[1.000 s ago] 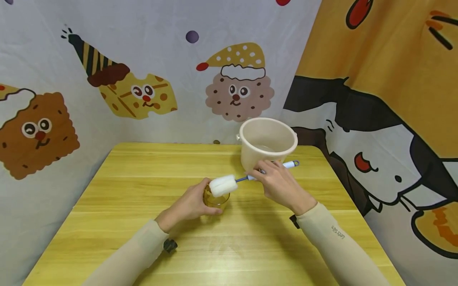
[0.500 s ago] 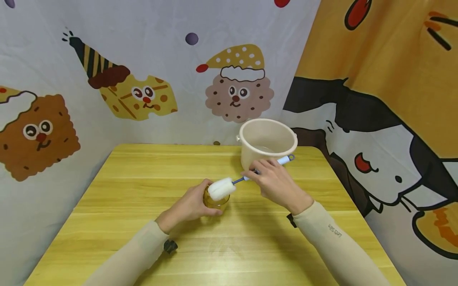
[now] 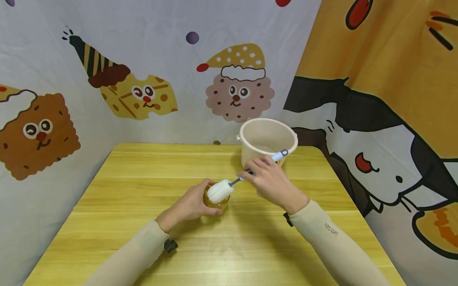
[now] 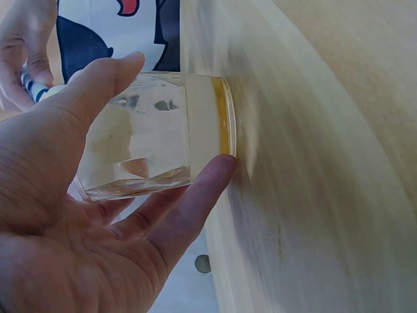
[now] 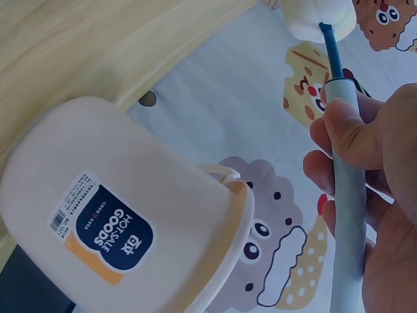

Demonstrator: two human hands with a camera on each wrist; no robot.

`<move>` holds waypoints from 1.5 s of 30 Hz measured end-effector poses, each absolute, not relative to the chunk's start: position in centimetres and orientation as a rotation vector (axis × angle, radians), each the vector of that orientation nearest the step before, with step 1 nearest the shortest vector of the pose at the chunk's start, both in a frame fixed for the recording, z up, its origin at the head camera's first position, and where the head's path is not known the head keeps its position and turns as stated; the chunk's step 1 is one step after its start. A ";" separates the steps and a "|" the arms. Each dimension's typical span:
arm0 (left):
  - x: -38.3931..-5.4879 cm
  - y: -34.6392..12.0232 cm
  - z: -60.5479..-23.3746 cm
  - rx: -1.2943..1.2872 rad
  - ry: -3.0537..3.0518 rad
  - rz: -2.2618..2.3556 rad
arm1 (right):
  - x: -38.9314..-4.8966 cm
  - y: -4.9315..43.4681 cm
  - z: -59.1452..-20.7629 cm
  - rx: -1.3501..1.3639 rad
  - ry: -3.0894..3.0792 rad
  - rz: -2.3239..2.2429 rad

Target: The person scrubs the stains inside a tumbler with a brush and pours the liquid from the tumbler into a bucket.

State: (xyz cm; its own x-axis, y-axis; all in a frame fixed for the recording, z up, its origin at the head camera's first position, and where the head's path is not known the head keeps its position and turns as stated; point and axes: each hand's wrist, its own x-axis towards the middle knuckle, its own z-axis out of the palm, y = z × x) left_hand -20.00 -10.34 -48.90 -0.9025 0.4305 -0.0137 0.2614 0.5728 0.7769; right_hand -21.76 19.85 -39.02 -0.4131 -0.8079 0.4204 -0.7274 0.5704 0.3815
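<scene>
My left hand (image 3: 189, 203) grips a faceted, amber-tinted glass (image 4: 146, 134), thumb on one side and fingers on the other. The glass's base is close to the tabletop in the left wrist view. In my right hand (image 3: 273, 183) is a sponge cup brush with a white sponge head (image 3: 220, 191), a thin blue stem and a pale handle (image 5: 348, 228). Thumb and fingers wrap that handle. The brush slants down to the left, and its sponge overlaps the mouth of the glass in the head view, hiding part of the rim.
A cream bucket (image 5: 137, 156) with a navy and orange label stands at the back right of the wooden table (image 3: 143, 171), just beyond my right hand. A cloth (image 3: 161, 47) printed with cartoon figures hangs behind the table and along its right side.
My right hand has shifted a little left, carrying the brush with it. The brush now slants more steeply, its sponge slightly lower over the glass. The left hand and glass have stayed put.
</scene>
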 end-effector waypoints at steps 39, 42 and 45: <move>-19.9 -10.3 -48.7 0.592 2.610 1.193 | -21.0 15.5 -38.1 1.250 -2.070 -0.501; -19.9 -10.3 -48.6 0.605 2.609 1.195 | -20.9 15.2 -38.2 1.251 -2.070 -0.500; -19.9 -10.4 -48.6 0.617 2.609 1.194 | -20.9 14.9 -38.2 1.257 -2.074 -0.504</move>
